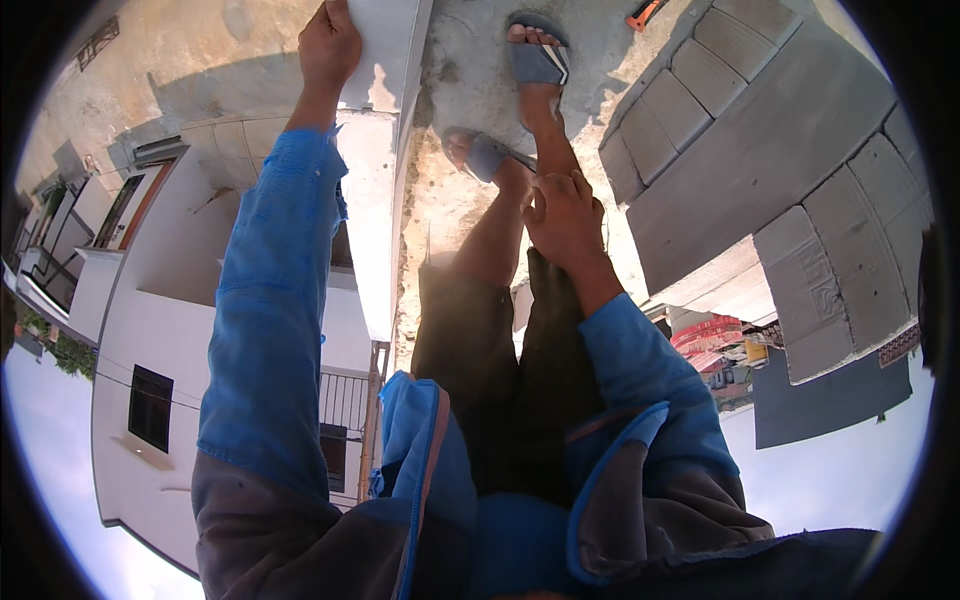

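My left hand (330, 52) is reached out at the upper left, its fingers curled in against a pale grey, smooth ledge (382, 40). What they close on, if anything, is hidden. In front of my shins is my right hand (566, 222), held low over my lower leg (550, 130) with its fingers slightly bent and apart. Nothing shows in it. Whether it touches the leg cannot be made out. My feet wear grey sandals (540, 64) and stand on rough, stained concrete (465, 70). Blue and dark sleeves cover both arms.
To the right runs a low wall of grey blocks (680, 105) with a smooth grey face (760, 160). An orange and black tool (646, 14) lies on the ground at the top. A white building (190, 300) stands on the left. Red material (708, 335) shows beyond the wall.
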A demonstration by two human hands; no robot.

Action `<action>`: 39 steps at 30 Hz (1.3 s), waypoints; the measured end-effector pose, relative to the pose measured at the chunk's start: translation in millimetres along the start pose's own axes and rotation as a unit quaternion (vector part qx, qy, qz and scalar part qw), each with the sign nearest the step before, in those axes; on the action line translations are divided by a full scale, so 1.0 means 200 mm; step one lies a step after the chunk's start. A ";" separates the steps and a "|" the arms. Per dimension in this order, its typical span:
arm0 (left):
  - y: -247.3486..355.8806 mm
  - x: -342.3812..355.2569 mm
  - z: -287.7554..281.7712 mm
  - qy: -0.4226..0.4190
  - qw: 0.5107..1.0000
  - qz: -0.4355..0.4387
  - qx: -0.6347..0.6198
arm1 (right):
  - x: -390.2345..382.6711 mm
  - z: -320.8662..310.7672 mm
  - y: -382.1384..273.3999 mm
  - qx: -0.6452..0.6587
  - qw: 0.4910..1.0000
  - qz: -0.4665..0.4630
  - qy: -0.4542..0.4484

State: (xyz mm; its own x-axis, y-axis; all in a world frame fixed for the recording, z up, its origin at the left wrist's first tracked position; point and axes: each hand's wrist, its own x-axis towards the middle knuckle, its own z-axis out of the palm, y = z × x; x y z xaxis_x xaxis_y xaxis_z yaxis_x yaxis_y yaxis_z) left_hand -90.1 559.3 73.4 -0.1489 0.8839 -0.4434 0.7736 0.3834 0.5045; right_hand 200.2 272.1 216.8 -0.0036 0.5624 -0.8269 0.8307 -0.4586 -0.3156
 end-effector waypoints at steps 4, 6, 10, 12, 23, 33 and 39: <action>-0.02 0.01 -0.02 -0.017 1.000 0.009 -0.002 | -0.03 0.01 -0.02 0.034 0.999 0.020 -0.009; -0.02 0.02 -0.02 -0.009 1.000 0.016 0.002 | -0.03 0.02 -0.04 0.046 0.999 0.027 -0.008; -0.01 0.03 -0.01 -0.014 1.000 0.011 0.003 | -0.04 0.04 -0.05 0.056 0.998 0.037 0.009; -0.03 0.05 -0.03 -0.024 1.000 0.011 -0.010 | -0.03 0.04 -0.06 0.067 0.997 0.040 0.014; 0.26 -0.07 -0.10 0.003 0.998 0.067 -0.004 | -0.02 -0.15 -0.11 0.071 0.996 -0.006 0.051; 0.15 -0.15 -0.06 0.060 0.984 -0.164 -0.029 | 0.73 -1.34 -0.40 0.134 0.957 -0.154 0.207; -0.23 -0.25 -0.15 -0.072 0.923 -0.341 -0.160 | 1.55 -1.99 -0.83 0.048 0.908 -0.267 0.319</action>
State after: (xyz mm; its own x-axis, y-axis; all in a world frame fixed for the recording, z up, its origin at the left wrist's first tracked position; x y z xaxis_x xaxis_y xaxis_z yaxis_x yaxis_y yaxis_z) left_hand -136.9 505.1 94.0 -0.4323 0.3712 -0.8218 0.3044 0.9179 0.2545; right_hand 282.3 795.9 198.0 -0.0426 0.9923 -0.1166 0.7526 -0.0449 -0.6570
